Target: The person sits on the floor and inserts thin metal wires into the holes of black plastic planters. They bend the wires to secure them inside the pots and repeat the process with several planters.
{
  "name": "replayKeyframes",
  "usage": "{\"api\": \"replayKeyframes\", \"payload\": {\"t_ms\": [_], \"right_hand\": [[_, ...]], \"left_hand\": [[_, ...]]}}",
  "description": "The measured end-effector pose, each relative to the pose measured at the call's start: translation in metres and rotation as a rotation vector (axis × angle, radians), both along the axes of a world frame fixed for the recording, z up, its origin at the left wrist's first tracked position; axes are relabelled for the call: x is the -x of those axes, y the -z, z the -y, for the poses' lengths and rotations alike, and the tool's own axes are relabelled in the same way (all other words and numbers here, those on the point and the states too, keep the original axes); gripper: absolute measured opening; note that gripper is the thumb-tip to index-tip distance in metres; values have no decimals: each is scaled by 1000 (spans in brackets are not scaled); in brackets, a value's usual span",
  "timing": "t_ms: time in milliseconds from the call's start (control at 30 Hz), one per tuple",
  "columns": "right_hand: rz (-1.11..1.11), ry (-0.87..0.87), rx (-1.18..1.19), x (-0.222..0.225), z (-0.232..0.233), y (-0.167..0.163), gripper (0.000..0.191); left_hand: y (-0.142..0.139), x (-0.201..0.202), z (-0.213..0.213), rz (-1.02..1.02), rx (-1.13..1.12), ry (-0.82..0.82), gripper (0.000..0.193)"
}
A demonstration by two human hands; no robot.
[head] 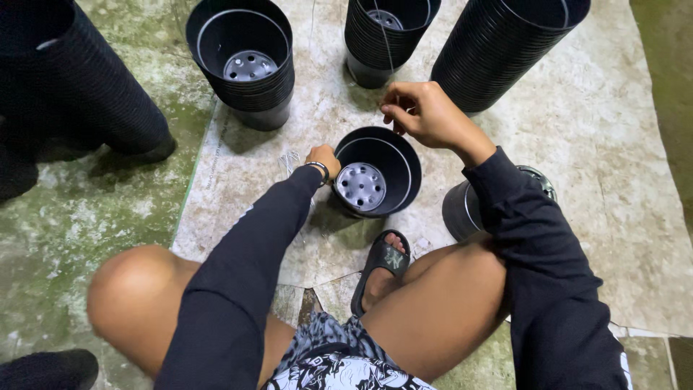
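Note:
A black plastic plant pot (375,173) with a holed grey bottom stands tilted on a pale mat in front of me. My left hand (323,159) grips its left rim. My right hand (422,112) hovers above the pot's far rim, fingers pinched on a thin wire (386,43) that runs upward toward the stacks. Both arms wear dark long sleeves.
Stacks of black pots stand around: one at top centre-left (245,61), one at top centre (386,32), a leaning stack at top right (505,47), a large one at left (68,94). Another pot (462,209) sits under my right arm. My sandalled foot (382,263) rests near the pot.

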State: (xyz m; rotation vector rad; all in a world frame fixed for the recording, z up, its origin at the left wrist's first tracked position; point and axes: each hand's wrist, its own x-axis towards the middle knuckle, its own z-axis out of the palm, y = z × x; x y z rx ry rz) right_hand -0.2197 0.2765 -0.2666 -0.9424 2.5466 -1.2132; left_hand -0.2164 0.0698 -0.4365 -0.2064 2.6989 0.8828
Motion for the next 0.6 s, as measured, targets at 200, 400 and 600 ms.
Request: {"api": "replayKeyframes", "payload": {"t_ms": [200, 400, 600], "right_hand": [[-82, 5, 65, -13, -2, -25, 9], [-311, 2, 92, -63, -11, -60, 7], [-126, 6, 210, -130, -27, -71, 6]], "left_hand": [[-53, 6, 30, 125, -243, 215, 27], [-153, -44, 106, -83, -232, 426, 28], [-208, -150, 131, -242, -247, 330, 40]]}}
